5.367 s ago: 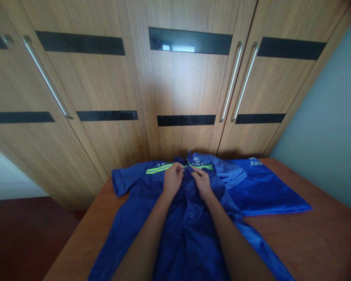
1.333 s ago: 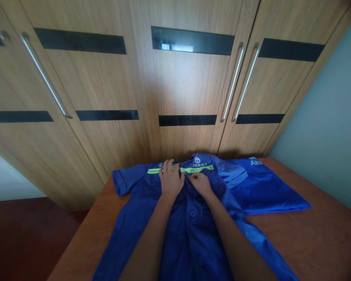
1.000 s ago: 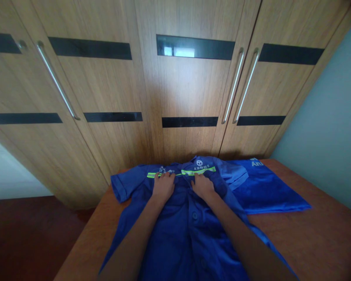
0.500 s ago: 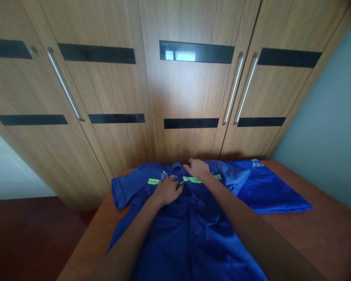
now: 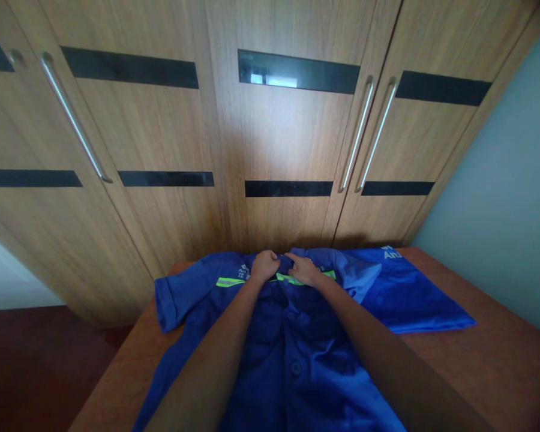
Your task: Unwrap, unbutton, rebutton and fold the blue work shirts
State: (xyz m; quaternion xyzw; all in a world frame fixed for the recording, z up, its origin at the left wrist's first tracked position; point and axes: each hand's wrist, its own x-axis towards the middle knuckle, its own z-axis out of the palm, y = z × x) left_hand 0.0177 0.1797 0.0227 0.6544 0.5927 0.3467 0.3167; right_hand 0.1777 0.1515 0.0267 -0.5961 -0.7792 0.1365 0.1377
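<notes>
A dark blue short-sleeved button-up work shirt (image 5: 261, 360) lies spread front side up, with yellow-green and silver reflective strips across its chest and white lettering on one side. At the collar, my left hand (image 5: 265, 266) is closed, its fingers curled on the cloth and mostly hidden behind its back. Close to its right, my right hand (image 5: 302, 270) pinches at the other side of the collar, index finger reaching toward the left hand. The exact grip of its fingertips is too small to make out.
The shirt rests on a reddish-brown wooden table (image 5: 436, 366). A folded brighter blue garment (image 5: 414, 294) with white letters lies at the right, partly under the shirt's sleeve. Behind the table stands a wooden wardrobe (image 5: 279, 222) with long metal handles (image 5: 357, 135). A pale wall (image 5: 504, 240) bounds the right.
My left hand has moved up from the chest to the collar and closed. The right hand has come slightly down and curled its fingers. The camera view has shifted a little.
</notes>
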